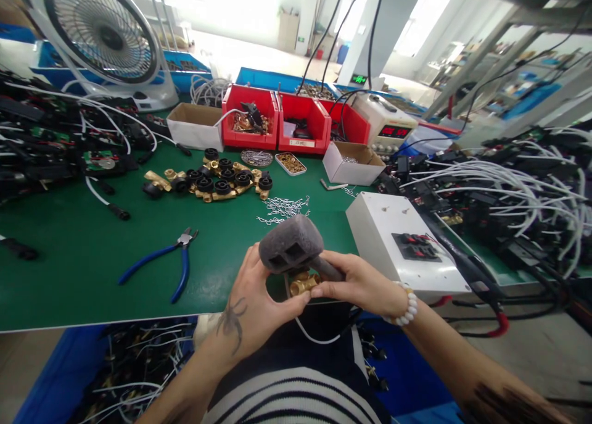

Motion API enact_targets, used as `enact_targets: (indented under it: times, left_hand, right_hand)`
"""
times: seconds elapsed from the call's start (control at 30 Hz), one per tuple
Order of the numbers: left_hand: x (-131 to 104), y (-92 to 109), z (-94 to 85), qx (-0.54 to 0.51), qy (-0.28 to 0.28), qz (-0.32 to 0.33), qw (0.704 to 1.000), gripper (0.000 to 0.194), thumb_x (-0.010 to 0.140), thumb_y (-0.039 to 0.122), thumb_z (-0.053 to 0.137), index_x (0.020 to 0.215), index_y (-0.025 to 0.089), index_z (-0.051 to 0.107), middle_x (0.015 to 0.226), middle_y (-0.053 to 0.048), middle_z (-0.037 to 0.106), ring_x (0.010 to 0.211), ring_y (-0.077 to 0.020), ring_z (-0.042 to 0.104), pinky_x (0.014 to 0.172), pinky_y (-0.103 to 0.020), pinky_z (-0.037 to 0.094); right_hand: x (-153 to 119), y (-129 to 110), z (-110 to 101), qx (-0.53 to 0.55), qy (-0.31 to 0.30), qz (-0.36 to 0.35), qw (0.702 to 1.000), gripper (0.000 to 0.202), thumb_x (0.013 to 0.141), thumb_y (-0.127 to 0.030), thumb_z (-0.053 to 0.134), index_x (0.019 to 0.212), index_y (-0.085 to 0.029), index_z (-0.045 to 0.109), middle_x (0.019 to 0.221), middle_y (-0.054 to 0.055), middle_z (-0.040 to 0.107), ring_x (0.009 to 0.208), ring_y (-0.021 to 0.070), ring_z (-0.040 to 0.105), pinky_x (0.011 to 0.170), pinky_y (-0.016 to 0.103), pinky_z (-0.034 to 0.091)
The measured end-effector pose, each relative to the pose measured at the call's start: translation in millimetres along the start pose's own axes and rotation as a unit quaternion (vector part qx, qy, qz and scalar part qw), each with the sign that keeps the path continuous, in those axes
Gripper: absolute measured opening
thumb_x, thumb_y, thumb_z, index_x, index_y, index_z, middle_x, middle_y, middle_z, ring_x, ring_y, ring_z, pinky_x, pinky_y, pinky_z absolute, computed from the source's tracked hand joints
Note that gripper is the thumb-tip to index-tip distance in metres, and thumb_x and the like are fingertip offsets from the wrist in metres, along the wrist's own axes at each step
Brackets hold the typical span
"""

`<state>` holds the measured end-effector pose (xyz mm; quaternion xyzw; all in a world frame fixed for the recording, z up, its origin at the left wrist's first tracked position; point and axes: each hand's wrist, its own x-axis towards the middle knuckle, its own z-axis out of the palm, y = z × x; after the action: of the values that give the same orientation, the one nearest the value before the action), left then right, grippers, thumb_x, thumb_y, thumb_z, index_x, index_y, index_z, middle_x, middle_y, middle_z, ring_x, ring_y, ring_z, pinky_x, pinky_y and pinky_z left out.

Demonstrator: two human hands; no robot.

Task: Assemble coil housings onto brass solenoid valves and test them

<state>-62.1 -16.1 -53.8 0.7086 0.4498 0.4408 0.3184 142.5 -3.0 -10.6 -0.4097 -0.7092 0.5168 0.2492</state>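
Observation:
Near the front edge of the green table (83, 257), my left hand (252, 300) and my right hand (361, 282) meet around one assembly. It has a dark grey block-shaped housing (291, 244) on top and a brass fitting (303, 283) below. My left hand cups the housing and the fitting from the left. My right hand pinches the fitting and the dark stem from the right. A white cable (319, 337) hangs below the assembly toward my lap.
Blue-handled pliers (173, 257) lie left of my hands. Behind them sit brass fittings with black caps (222, 180), loose wire clips (284, 207), red bins (277, 123) and cardboard boxes (351, 163). A white switch box (402, 245) stands at right, a fan (104, 35) at back left, and cable piles (509, 195) on both sides.

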Motion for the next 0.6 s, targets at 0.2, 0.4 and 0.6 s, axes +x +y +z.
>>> enact_targets:
  times: [0.2, 0.4, 0.6]
  left_hand:
    - [1.9, 3.7, -0.1, -0.002, 0.000, 0.000, 1.000, 0.041, 0.070, 0.021, 0.079, 0.105, 0.022, 0.057, 0.108, -0.004, 0.058, 0.103, -0.0248, 0.059, 0.087, -0.043, 0.056]
    - [2.1, 6.2, 1.7, 0.003, 0.007, 0.005, 1.000, 0.044, 0.069, 0.018, 0.078, 0.105, 0.021, 0.053, 0.109, -0.005, 0.054, 0.102, -0.0223, 0.056, 0.085, -0.039, 0.057]
    - [-0.8, 5.7, 4.7, 0.019, 0.024, 0.017, 0.999, 0.042, 0.068, 0.016, 0.078, 0.101, 0.021, 0.053, 0.108, -0.007, 0.055, 0.102, -0.0236, 0.056, 0.084, -0.040, 0.057]
  right_hand:
    - [-27.7, -16.3, -0.6, -0.085, 0.119, -0.009, 0.989, 0.050, 0.094, -0.062, 0.050, 0.103, -0.016, 0.066, 0.067, -0.001, 0.058, 0.055, 0.0105, 0.048, 0.051, 0.021, 0.038]
    - [-60.9, -27.3, -3.8, -0.156, 0.243, 0.068, 0.955, 0.059, 0.098, -0.066, 0.031, 0.065, -0.020, 0.046, 0.051, -0.002, 0.039, 0.044, 0.0105, 0.032, 0.042, 0.025, 0.023]
    - [-66.6, -37.7, -6.6, -0.206, 0.210, 0.116, 0.949, 0.062, 0.094, -0.071, 0.034, 0.060, -0.020, 0.045, 0.053, -0.001, 0.041, 0.047, 0.0118, 0.037, 0.044, 0.025, 0.027]
